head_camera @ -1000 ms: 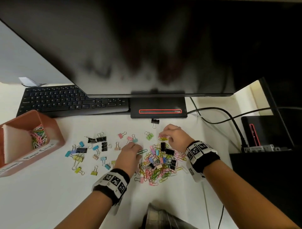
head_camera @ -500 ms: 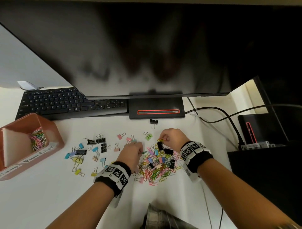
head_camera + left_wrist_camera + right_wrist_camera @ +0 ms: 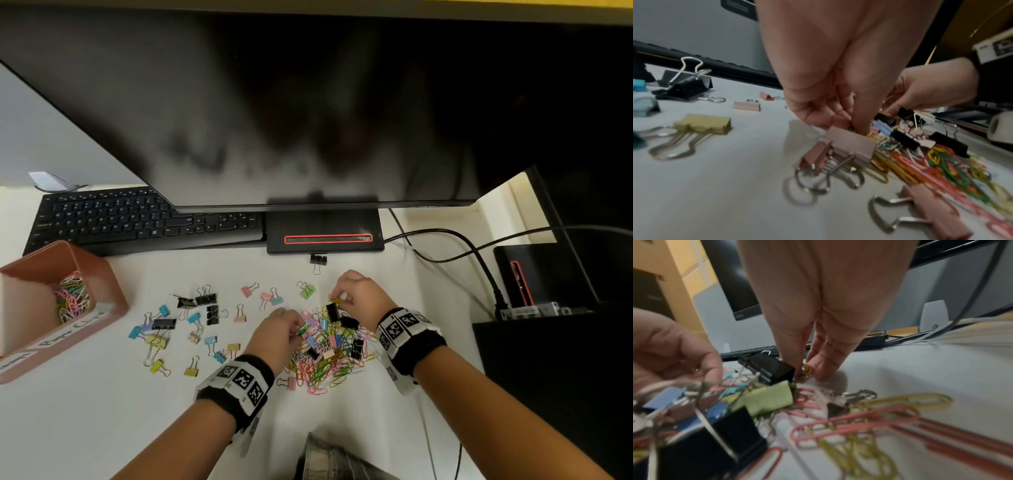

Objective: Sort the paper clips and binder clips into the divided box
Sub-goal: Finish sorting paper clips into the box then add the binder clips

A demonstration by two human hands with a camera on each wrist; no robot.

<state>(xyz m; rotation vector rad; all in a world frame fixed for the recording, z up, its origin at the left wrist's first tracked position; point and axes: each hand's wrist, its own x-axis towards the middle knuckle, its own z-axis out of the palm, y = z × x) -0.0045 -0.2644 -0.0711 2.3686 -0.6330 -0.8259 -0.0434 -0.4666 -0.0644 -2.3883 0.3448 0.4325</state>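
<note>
1. Both hands work over the mixed heap of paper clips and binder clips (image 3: pixel 329 349), which lies on the white table (image 3: pixel 85 428) near the middle of its front edge.
2. The left hand (image 3: pixel 279 334) pinches a green paper clip (image 3: pixel 302 331) at the heap's left side, fingers curled tight.
3. The right hand (image 3: pixel 359 296) pinches a yellow paper clip (image 3: pixel 807 369) at the heap's far edge, just beside a black binder clip (image 3: pixel 768 368).
4. Sorted-out binder clips (image 3: pixel 191 322) lie scattered left of the heap.
5. The divided box (image 3: pixel 113 291) stands at the table's left edge; coloured paper clips (image 3: pixel 72 298) fill its far compartment.
6. A keyboard (image 3: pixel 137 222) and monitor (image 3: pixel 308 120) sit behind.
</note>
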